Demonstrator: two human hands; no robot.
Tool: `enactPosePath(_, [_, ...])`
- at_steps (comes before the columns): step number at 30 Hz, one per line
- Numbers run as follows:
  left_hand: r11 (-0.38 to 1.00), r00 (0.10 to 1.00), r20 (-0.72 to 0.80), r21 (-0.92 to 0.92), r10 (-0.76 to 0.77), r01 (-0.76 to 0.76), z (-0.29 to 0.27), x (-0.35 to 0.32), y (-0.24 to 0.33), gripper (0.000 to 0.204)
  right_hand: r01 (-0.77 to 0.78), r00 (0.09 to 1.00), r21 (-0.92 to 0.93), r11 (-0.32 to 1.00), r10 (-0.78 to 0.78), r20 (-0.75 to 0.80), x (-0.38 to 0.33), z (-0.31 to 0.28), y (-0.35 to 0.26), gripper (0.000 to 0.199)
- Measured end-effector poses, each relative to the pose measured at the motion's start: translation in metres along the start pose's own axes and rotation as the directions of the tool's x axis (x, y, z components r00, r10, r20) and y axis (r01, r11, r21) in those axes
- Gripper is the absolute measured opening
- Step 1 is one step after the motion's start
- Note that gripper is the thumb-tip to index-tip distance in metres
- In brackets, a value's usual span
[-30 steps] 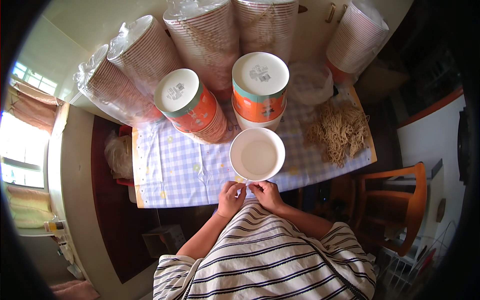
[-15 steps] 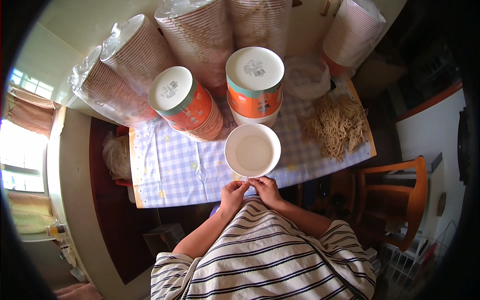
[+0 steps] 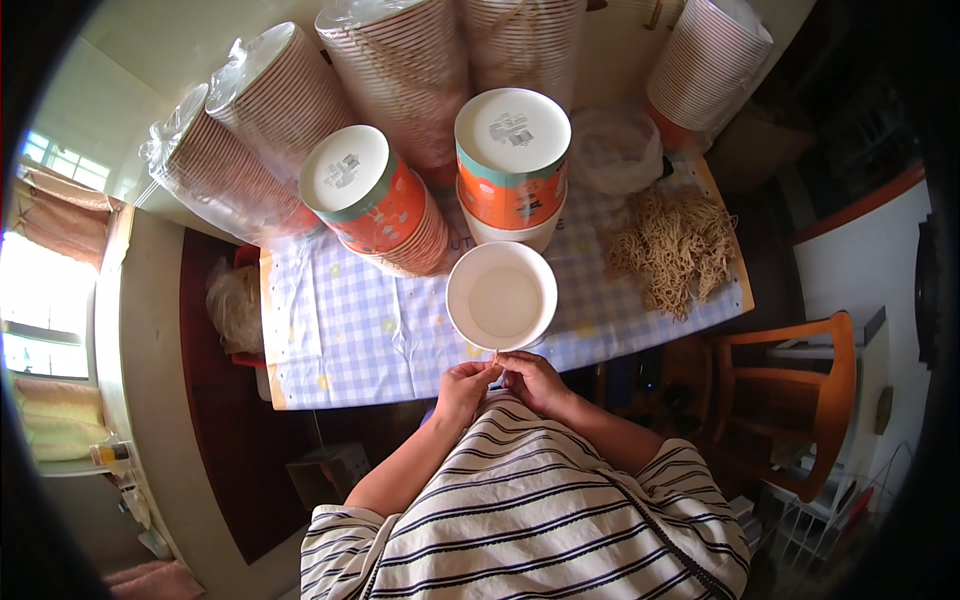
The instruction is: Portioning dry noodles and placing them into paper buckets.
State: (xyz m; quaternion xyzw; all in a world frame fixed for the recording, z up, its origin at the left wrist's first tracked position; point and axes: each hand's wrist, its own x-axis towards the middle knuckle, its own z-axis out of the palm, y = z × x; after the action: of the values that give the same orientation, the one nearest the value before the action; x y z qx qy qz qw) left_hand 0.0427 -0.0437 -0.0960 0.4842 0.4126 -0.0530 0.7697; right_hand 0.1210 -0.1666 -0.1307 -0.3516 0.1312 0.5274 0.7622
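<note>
A white paper tub [image 3: 500, 262] faces up at the near edge of the table, its inside visible and bare. Just below its near rim, my left hand [image 3: 463, 393] and my right hand [image 3: 537, 385] meet, thumbs and fingers pinched together. A tiny pale bit shows between the fingertips, too small to name. Behind the open tub stands an upside-down orange and green tub [image 3: 512, 195] on top of a white one. To its left leans a nested stack of upside-down orange tubs [image 3: 388, 205]. A tangled heap of beige cord [image 3: 675, 252] lies on the right.
Tall plastic-wrapped stacks of tubs [image 3: 395, 85] line the back, with another wrapped stack [image 3: 708, 62] at the far right. A crumpled clear bag [image 3: 618, 150] rests near the cord. Blue checked cloth [image 3: 390, 345] covers the table. A wooden chair [image 3: 835, 400] stands at right.
My hands stay pinched together near the tub's rim, with the right fingers slightly shifted over the left. The table and tubs appear a little higher in the picture.
</note>
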Motion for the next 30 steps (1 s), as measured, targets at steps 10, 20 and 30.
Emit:
enactPosePath(10, [0.997, 0.997, -0.047, 0.019, 0.069, -0.068, 0.004, -0.008, 0.003, 0.016, 0.025, 1.0, -0.146, 0.989, -0.026, -0.005, -0.004, 0.003, 0.001, 0.017])
enactPosePath(20, [0.99, 0.989, -0.057, 0.057, 0.135, -0.132, -0.004, 0.0, -0.009, 0.016, -0.008, 1.0, -0.014, 1.0, 0.008, -0.02, -0.005, 0.0, -0.001, 0.016])
enactPosePath(30, [0.731, 0.829, -0.098, 0.536, 0.55, -0.421, 0.001, -0.007, -0.007, 0.017, -0.038, 0.997, -0.017, 0.999, 0.037, -0.066, -0.002, 0.003, 0.0, 0.016])
